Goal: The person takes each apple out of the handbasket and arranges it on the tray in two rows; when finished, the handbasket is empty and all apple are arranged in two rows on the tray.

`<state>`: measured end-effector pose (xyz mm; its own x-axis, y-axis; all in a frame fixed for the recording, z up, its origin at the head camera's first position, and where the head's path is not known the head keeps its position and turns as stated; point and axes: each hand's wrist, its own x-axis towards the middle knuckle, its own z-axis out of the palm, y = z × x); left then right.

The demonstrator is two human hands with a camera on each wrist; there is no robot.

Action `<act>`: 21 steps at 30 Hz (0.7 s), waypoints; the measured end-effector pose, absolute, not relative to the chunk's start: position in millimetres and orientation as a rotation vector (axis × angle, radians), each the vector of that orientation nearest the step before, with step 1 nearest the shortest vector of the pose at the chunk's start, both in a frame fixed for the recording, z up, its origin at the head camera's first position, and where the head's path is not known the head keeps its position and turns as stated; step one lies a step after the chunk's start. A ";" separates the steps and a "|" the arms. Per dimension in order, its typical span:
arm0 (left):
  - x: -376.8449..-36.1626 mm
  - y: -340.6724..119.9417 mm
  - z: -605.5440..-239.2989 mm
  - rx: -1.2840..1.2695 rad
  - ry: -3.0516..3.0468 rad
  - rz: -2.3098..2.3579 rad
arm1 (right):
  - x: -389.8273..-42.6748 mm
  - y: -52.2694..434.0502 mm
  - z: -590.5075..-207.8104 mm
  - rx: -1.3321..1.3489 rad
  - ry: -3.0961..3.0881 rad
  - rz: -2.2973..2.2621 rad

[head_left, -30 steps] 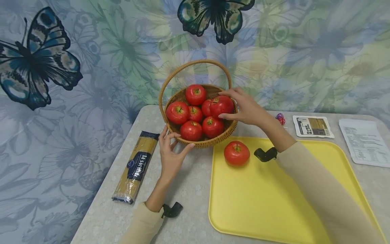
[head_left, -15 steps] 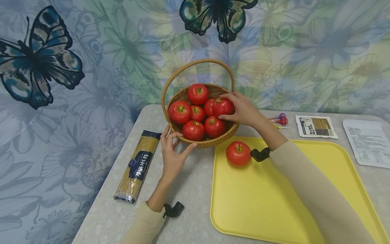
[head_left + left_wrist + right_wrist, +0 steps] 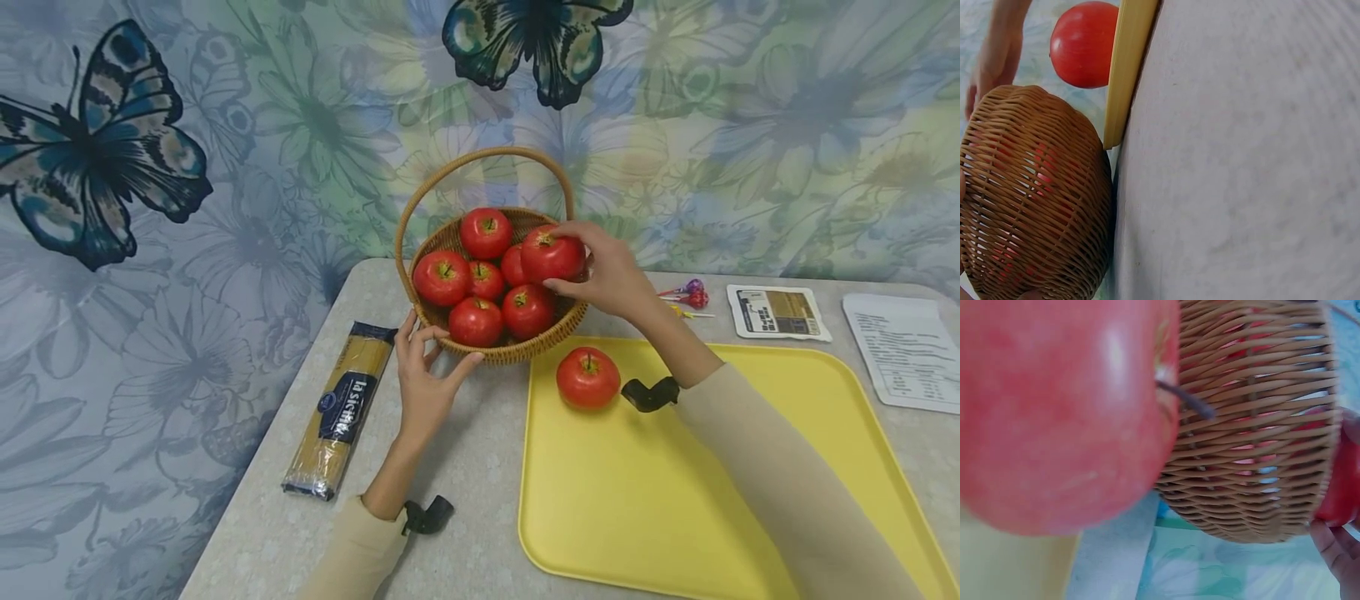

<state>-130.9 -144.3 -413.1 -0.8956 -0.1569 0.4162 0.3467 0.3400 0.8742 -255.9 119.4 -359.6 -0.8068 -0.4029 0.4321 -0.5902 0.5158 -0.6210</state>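
Note:
A wicker basket (image 3: 525,351) with an arched handle stands at the back of the table and holds several red apples (image 3: 442,277). My left hand (image 3: 424,387) grips its front rim, thumb and fingers spread along the weave. At the right side of the basket, my right hand (image 3: 611,271) holds one apple (image 3: 551,254) between thumb and fingers, level with the rim. The right wrist view shows part of that hand (image 3: 1341,556) around the red fruit. Another apple (image 3: 588,378) sits on the yellow tray (image 3: 675,483), just in front of the basket.
Left of the basket lies a pack of spaghetti (image 3: 341,412). Behind the tray are lollipops (image 3: 693,293), a flat food packet (image 3: 778,313) and a printed sheet (image 3: 903,350). A patterned cloth with butterflies (image 3: 142,142) hangs behind the table.
The apple in my right hand has risen slightly within the basket and turned a little. My left hand stays at the front rim. Lollipops now show beside the right forearm.

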 end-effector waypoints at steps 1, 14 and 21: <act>-130.9 -144.4 -413.6 -0.167 -2.179 -1.580 | -251.4 122.4 -358.3 0.839 -2.501 1.181; -132.5 -146.3 -413.3 -0.164 -2.184 -1.588 | -186.8 188.8 -374.5 0.761 -2.414 1.183; -131.6 -145.9 -413.0 -0.152 -2.193 -1.600 | -157.4 221.7 -408.3 0.667 -2.595 1.143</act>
<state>-131.6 -145.9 -413.0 -0.9059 -0.1556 0.3938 0.3276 0.3318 0.8846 -157.4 221.7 -408.3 -0.8704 -0.3137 0.3794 -0.4917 0.5924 -0.6382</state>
